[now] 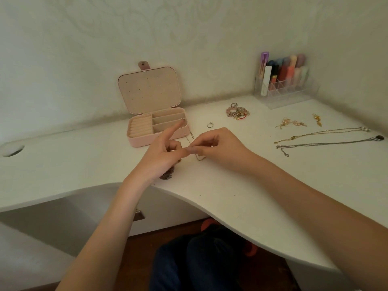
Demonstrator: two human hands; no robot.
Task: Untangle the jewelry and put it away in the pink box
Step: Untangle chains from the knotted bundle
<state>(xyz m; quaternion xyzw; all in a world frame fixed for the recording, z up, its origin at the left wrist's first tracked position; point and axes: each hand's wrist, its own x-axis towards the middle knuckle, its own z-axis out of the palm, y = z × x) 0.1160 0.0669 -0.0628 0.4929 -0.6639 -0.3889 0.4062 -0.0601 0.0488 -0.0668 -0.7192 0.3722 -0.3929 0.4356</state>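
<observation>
Head view: both hands, left [161, 152] and right [212, 147], pinched a thin chain [190, 136] just before the pink box [156, 128]; light, limp, snag-prone, probably best held near its clasp.
</observation>
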